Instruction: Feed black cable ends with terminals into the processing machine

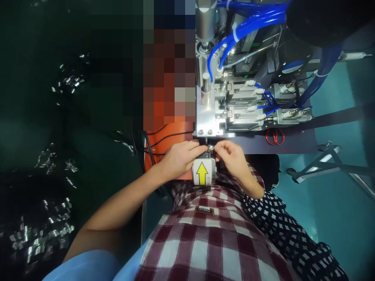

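My left hand [179,159] reaches in from the left, its fingers together and the tips at a small dark holder under the machine's front edge. My right hand [233,159] comes from the other side, thumb and forefinger pinched at a tiny whitish part with a red bit [211,148]. This part sits between the fingertips of both hands, and its exact kind is too small to make out. Just below it is a metal block bearing a yellow arrow label [202,173]. The left fingertips hide some of the holder.
A machine with metal air cylinders [243,117] and blue air hoses [260,19] stands ahead. Red-handled scissors [275,137] lie on the dark plate to the right. Black cables [170,135] cross an orange surface [156,140] on the left. A metal stand leg [322,160] is at right.
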A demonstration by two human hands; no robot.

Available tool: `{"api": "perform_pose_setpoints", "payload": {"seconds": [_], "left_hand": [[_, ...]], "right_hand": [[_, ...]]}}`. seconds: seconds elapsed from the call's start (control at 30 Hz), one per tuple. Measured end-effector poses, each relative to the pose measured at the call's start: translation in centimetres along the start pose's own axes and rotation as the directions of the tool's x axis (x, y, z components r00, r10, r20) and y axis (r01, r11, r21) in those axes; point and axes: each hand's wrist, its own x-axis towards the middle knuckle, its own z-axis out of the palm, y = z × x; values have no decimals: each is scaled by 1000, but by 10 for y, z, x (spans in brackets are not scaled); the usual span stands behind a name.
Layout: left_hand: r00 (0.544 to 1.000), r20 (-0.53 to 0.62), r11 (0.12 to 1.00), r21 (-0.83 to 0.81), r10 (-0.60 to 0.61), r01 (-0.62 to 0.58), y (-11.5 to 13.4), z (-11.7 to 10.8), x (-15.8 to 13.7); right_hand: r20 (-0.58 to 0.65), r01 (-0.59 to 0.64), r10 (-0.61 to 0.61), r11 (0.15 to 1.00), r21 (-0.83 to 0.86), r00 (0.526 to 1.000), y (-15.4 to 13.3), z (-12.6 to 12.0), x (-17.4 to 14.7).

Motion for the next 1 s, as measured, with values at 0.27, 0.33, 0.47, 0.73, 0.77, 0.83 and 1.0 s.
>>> {"api": "perform_pose_setpoints", "payload": {"seconds": [0.27,0.33,0.47,0.73,0.77,0.83,1.0], "left_hand": [[995,5,995,36,-96,96,2,5,-6],[993,-14,993,-9,-121,121,3,6,-7],[994,-60,996,-26,-90,89,2,7,-8],[997,-33,998,-4,-69,69,2,8,-8],[997,-32,998,-6,-65,65,1,7,-8],[998,-30,998,-13,-58,58,1,7,-8],[998,-48,999,-4,-36,36,2,7,-8]], "right_hand": [[61,-45,45,999,-6,997,0,-4,2],[28,-3,5,998,-62,1000,-1,-5,0],[-64,149,-179,934,-323,982,-6,-1,-7],[-154,267,-378,839,-475,913,-7,12,-8],[-161,281,-390,843,-460,907,-7,13,-7],[-157,287,-384,856,-430,910,-7,12,-6],[-144,242,-308,904,-352,941,-8,9,-4]]}}
